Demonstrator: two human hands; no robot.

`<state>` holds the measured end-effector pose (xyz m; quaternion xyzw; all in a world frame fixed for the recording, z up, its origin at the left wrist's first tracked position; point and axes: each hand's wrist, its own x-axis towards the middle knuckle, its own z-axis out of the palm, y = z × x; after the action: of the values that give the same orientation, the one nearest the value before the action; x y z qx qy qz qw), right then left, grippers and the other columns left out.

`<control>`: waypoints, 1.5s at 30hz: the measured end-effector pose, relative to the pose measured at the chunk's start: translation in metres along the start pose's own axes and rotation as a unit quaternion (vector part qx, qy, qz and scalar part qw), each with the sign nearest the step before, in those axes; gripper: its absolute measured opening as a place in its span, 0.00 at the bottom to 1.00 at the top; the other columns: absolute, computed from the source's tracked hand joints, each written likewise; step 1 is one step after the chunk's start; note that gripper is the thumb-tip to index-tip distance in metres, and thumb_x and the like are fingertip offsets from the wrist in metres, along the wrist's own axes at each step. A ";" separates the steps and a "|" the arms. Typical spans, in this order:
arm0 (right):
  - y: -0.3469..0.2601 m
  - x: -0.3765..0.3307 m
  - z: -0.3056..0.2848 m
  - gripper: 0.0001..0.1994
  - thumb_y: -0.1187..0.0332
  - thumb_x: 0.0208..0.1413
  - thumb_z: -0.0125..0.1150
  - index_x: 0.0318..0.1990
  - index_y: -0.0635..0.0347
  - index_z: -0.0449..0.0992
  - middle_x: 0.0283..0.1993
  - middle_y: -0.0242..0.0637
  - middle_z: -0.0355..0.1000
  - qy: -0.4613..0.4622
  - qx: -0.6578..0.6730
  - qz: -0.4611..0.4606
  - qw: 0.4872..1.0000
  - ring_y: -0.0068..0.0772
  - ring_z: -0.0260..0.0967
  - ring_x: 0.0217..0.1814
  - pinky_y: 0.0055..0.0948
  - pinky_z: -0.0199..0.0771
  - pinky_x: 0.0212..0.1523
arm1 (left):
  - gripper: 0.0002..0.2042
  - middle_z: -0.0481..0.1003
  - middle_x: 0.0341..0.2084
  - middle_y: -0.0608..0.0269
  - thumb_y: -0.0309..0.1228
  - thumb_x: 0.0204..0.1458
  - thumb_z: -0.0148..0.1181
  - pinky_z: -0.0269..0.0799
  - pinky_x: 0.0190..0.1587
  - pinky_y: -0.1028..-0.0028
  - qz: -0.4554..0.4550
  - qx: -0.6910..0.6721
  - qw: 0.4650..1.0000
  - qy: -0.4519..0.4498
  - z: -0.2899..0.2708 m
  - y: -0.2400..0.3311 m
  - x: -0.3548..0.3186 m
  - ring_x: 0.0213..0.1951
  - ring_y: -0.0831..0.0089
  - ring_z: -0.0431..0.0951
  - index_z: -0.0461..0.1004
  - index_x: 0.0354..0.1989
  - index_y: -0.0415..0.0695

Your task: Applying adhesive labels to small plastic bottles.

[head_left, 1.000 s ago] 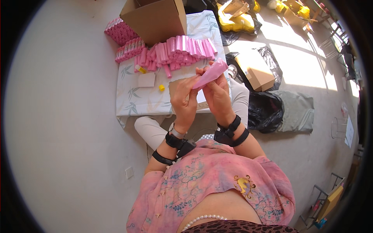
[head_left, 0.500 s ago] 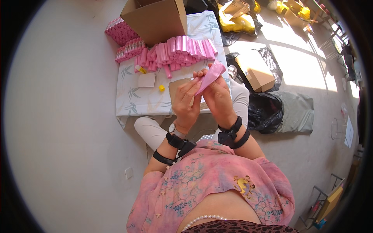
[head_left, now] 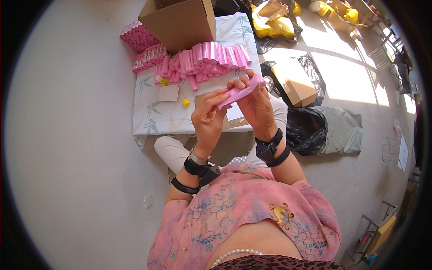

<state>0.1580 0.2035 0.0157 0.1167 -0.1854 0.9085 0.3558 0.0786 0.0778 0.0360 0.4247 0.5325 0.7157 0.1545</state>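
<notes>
I looked down and saw my left hand [head_left: 208, 118] and my right hand [head_left: 256, 105] holding one long pink packet [head_left: 239, 92] up in front of me, above the near edge of the low table [head_left: 153, 117]. Both hands were closed on it. My left fingers pinched the lower end and my right fingers wrapped around the upper end.

The packet lay slanted. Its long side ran from low on my left to high on my right, and the far tip pointed up and away, toward the row of pink packets [head_left: 211, 58] on the table. I could not tell which end was the open one.

To do this step well, I thought I should keep both pinches soft but firm, so the thin packet stayed straight and did not bend in the middle. I should hold it steady over the table, so nothing would fall on the floor.

A brown cardboard box [head_left: 180, 20] stood behind the row. A little yellow cap [head_left: 186, 102] sat on the table, near my left hand.
</notes>
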 end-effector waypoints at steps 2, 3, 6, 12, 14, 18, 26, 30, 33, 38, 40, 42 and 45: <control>0.000 0.002 -0.001 0.18 0.61 0.69 0.60 0.59 0.55 0.64 0.45 0.27 0.66 -0.015 0.013 -0.004 1.000 0.28 0.67 0.53 0.43 0.63 0.73 | 0.12 0.75 0.56 0.53 0.15 0.60 0.61 0.79 0.56 0.72 -0.017 -0.033 0.999 -0.015 0.000 0.001 0.001 0.54 0.69 0.77 0.80 0.51 0.35; 0.000 0.002 -0.001 0.19 0.60 0.68 0.62 0.59 0.55 0.65 0.44 0.26 0.65 -0.005 0.017 -0.004 1.000 0.28 0.67 0.53 0.43 0.63 0.72 | 0.12 0.75 0.56 0.53 0.15 0.60 0.61 0.79 0.56 0.72 -0.018 -0.033 0.999 -0.014 0.000 0.001 0.001 0.54 0.69 0.77 0.80 0.51 0.35; 0.000 0.002 -0.003 0.19 0.60 0.67 0.62 0.59 0.55 0.65 0.43 0.26 0.64 0.008 0.037 -0.010 0.999 0.28 0.66 0.52 0.43 0.62 0.71 | 0.13 0.75 0.56 0.54 0.14 0.59 0.62 0.79 0.55 0.71 -0.003 -0.004 1.000 -0.022 0.000 -0.004 0.003 0.54 0.68 0.78 0.81 0.51 0.37; 0.003 0.000 -0.003 0.19 0.60 0.68 0.61 0.59 0.56 0.66 0.43 0.28 0.64 0.038 0.052 -0.019 0.998 0.28 0.66 0.51 0.43 0.63 0.70 | 0.15 0.78 0.50 0.55 0.16 0.53 0.68 0.79 0.51 0.69 0.119 0.214 0.968 -0.048 -0.005 0.003 0.010 0.52 0.61 0.80 0.83 0.49 0.44; 0.003 0.000 -0.001 0.18 0.60 0.68 0.60 0.59 0.57 0.67 0.42 0.28 0.64 0.046 0.062 -0.019 0.997 0.28 0.66 0.51 0.42 0.63 0.70 | 0.17 0.79 0.49 0.55 0.16 0.50 0.71 0.79 0.51 0.69 0.134 0.233 0.962 -0.042 -0.002 0.008 0.012 0.51 0.60 0.80 0.83 0.48 0.45; 0.006 -0.001 0.004 0.19 0.57 0.69 0.59 0.58 0.57 0.67 0.41 0.28 0.65 0.077 0.045 -0.012 0.996 0.28 0.67 0.49 0.42 0.67 0.67 | 0.18 0.79 0.48 0.56 0.17 0.48 0.73 0.79 0.50 0.70 0.168 0.262 0.950 -0.032 -0.009 -0.002 0.008 0.50 0.61 0.80 0.83 0.47 0.45; 0.001 0.007 -0.004 0.25 0.45 0.64 0.60 0.55 0.54 0.68 0.30 0.20 0.61 0.058 0.067 -0.006 0.996 0.18 0.62 0.36 0.30 0.70 0.54 | 0.12 0.78 0.49 0.57 0.18 0.57 0.67 0.81 0.48 0.74 0.006 0.041 0.999 -0.016 -0.002 0.000 0.002 0.48 0.73 0.79 0.81 0.49 0.40; -0.002 0.009 -0.002 0.25 0.43 0.60 0.63 0.49 0.54 0.70 0.24 0.18 0.59 0.052 0.099 -0.017 0.994 0.13 0.58 0.29 0.23 0.66 0.45 | 0.12 0.77 0.48 0.57 0.18 0.58 0.67 0.81 0.50 0.75 -0.027 -0.008 0.999 -0.032 0.000 0.004 0.002 0.48 0.73 0.79 0.81 0.50 0.38; -0.004 0.012 -0.002 0.24 0.42 0.58 0.64 0.46 0.53 0.71 0.21 0.16 0.58 0.060 0.150 -0.018 0.987 0.11 0.58 0.25 0.20 0.64 0.41 | 0.13 0.76 0.47 0.57 0.18 0.56 0.68 0.81 0.46 0.74 -0.019 -0.002 0.999 -0.047 0.000 0.001 0.003 0.47 0.70 0.80 0.82 0.50 0.40; -0.004 0.015 0.001 0.23 0.42 0.57 0.66 0.41 0.52 0.72 0.18 0.16 0.58 0.122 0.197 -0.011 0.973 0.11 0.56 0.20 0.19 0.64 0.36 | 0.16 0.75 0.48 0.56 0.18 0.56 0.68 0.81 0.46 0.73 0.156 0.250 0.950 -0.103 -0.007 0.001 0.008 0.44 0.69 0.80 0.82 0.53 0.41; -0.005 0.015 0.005 0.22 0.44 0.57 0.68 0.40 0.52 0.72 0.18 0.17 0.58 0.172 0.217 -0.009 0.961 0.11 0.55 0.19 0.20 0.64 0.34 | 0.17 0.76 0.48 0.56 0.19 0.54 0.70 0.82 0.46 0.72 0.175 0.255 0.946 -0.103 -0.008 0.000 0.007 0.44 0.68 0.81 0.82 0.53 0.42; -0.006 0.016 0.009 0.21 0.44 0.57 0.68 0.39 0.52 0.71 0.18 0.17 0.58 0.191 0.217 -0.010 0.957 0.11 0.55 0.19 0.20 0.65 0.34 | 0.18 0.76 0.49 0.55 0.19 0.53 0.71 0.82 0.46 0.72 0.195 0.259 0.940 -0.103 -0.008 -0.001 0.008 0.45 0.67 0.81 0.83 0.53 0.43; -0.006 0.015 0.014 0.21 0.46 0.57 0.70 0.39 0.52 0.71 0.18 0.16 0.58 0.244 0.196 -0.004 0.950 0.11 0.55 0.19 0.20 0.65 0.33 | 0.20 0.77 0.49 0.55 0.20 0.50 0.74 0.83 0.45 0.71 0.249 0.289 0.916 -0.120 -0.012 0.000 0.009 0.46 0.64 0.82 0.83 0.53 0.44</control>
<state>0.1524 0.2104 0.0348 -0.0403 0.0893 0.9261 0.3643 0.0637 0.0761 0.0386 0.6528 0.5703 0.4892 -0.0957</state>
